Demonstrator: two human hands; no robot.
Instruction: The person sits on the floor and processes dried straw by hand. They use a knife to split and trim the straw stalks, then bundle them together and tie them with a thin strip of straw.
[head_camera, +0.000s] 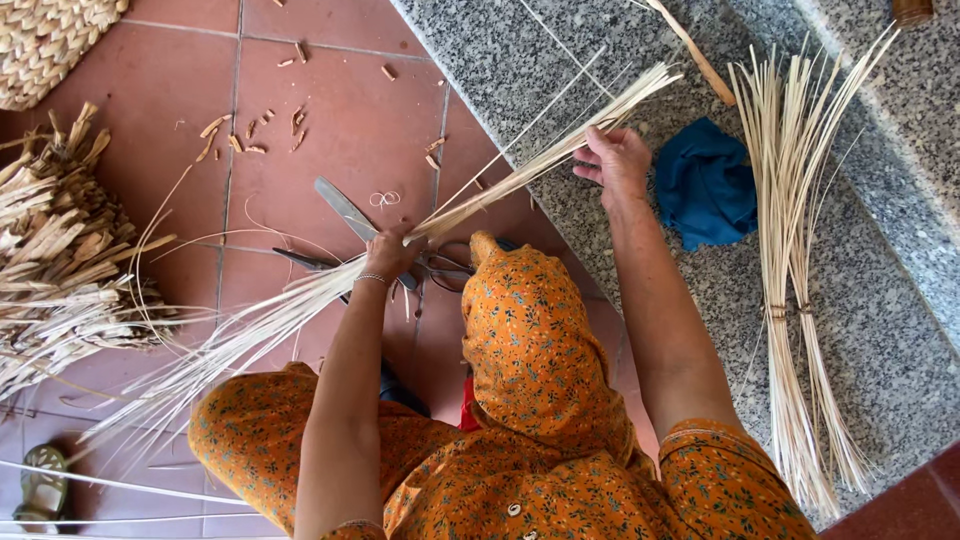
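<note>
The bundle of pale reed strips (330, 285) runs slantwise across the view, its loose ends fanning out low to the left of the left hand and its gathered end reaching up past the right hand onto the grey stone counter (560, 80). Far left of both hands a heap of dried straw pieces (55, 260) lies on the red tiled floor (330, 130). The left hand (392, 253) is clenched around the bundle near its middle. Just beyond it, scissors (345, 215) lie on the floor. The right hand (615, 160) grips the bundle higher up. Just right of that hand sits a crumpled blue cloth (705, 185), and farther right a tied sheaf of reeds (790, 280) lies along the counter.
</note>
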